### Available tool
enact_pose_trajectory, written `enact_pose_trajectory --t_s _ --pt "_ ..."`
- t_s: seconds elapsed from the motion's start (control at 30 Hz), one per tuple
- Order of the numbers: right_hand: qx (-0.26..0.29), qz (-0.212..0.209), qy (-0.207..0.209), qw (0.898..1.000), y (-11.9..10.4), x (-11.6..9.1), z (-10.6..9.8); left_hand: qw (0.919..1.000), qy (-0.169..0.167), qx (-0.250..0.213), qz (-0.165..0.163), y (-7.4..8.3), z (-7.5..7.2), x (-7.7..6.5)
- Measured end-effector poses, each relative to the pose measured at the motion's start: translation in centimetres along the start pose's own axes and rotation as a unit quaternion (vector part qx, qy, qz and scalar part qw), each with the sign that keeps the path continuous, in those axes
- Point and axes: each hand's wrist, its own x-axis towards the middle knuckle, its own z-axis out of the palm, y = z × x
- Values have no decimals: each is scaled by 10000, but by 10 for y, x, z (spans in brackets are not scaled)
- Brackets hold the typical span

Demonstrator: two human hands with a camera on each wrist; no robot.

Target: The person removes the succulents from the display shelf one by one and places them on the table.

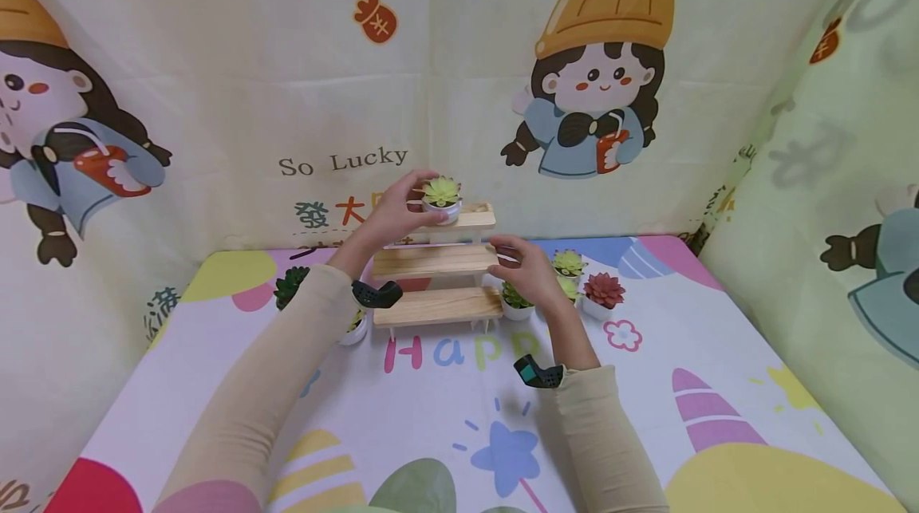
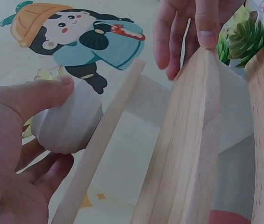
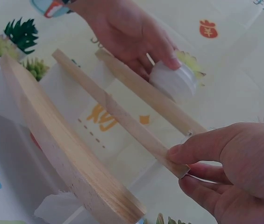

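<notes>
A three-tier wooden shelf (image 1: 438,307) stands on the table. My left hand (image 1: 396,214) grips a small potted succulent (image 1: 441,192), pale green in a white pot, at the top board (image 1: 479,216). In the left wrist view the white pot (image 2: 68,123) is between thumb and fingers, right at the board's edge. My right hand (image 1: 530,270) pinches the right end of the middle board (image 1: 431,261); the right wrist view shows the thumb (image 3: 181,151) over the board's end and fingers beneath it.
Right of the shelf stand a dark green succulent (image 1: 515,297), a red succulent (image 1: 604,291) and a light green one (image 1: 569,263). On the left, a dark green plant (image 1: 290,286) and a white pot (image 1: 355,331) are partly hidden by my left arm. A printed cloth backdrop (image 1: 459,98) hangs behind.
</notes>
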Motion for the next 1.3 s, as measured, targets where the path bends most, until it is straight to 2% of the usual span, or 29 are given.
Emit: enact_pose_trajectory --t_s 0.4,0.9,1.17,1.3 --pt "42 113 -38 9999 -2 0 2 9995 -184 92 258 2 -4 -9" --pt "21 77 23 10000 -2 0 -1 9976 -242 -191 627 0 -11 -29" --pt "-21 125 -1 9999 -3 -1 0 9977 -258 -212 598 -2 -17 -42" --pt "-71 104 -25 9999 -2 -1 0 9980 -253 -143 563 1 -20 -53"
